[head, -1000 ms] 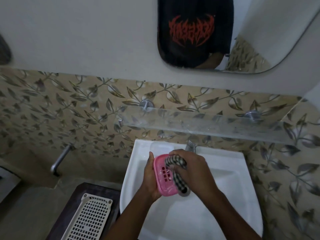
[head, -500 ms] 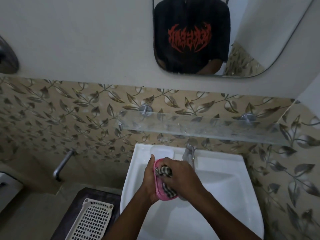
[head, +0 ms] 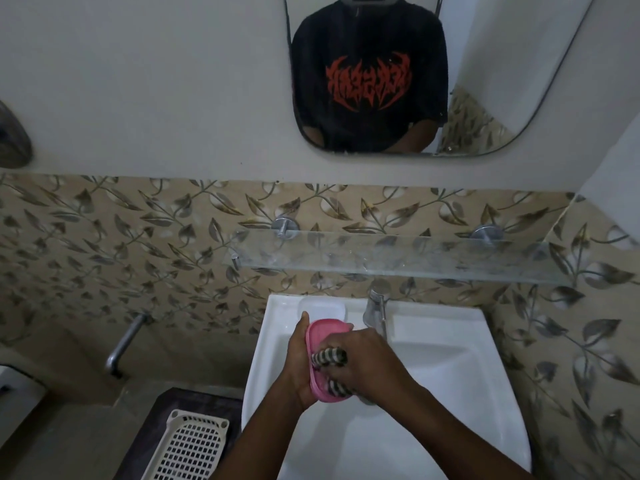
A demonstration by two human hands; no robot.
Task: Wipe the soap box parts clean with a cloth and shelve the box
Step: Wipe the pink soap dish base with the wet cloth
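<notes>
At your far left a dull metal fitting point(head: 14, 140) is cut by the frame edge. Below it a bent wall pipe point(head: 126, 344) sticks out near the leaf-patterned tiles point(head: 104, 244). Low down, a white perforated basket point(head: 188, 448) lies on a dark surface point(head: 173, 403) just beside the sink point(head: 450, 382).

Over the basin your left hand point(head: 298, 365) grips the pink soap box part point(head: 325, 336) from its left side, thumb lying up along the rim. Your right hand point(head: 370, 367) is curled round the striped cloth point(head: 329, 358) and presses it into the part's hollow. The tap point(head: 375, 311) stands just behind your hands, close to the knuckles. Above it the glass shelf point(head: 398, 259) runs across the tiles. Higher still the mirror point(head: 502, 98) shows a black shirt with a red print.

Against half a second ago, the cloth sits lower in the part, and the far end of the pink now lies bare. Your left hand's hold looks the same. More of the mirror is in view.

Your right hand covers the part's near half and most of the cloth, and the part's slots cannot be seen. You cannot tell whether this piece is lid, tray or base. The basket's near end and the sink's front run off the frame.
</notes>
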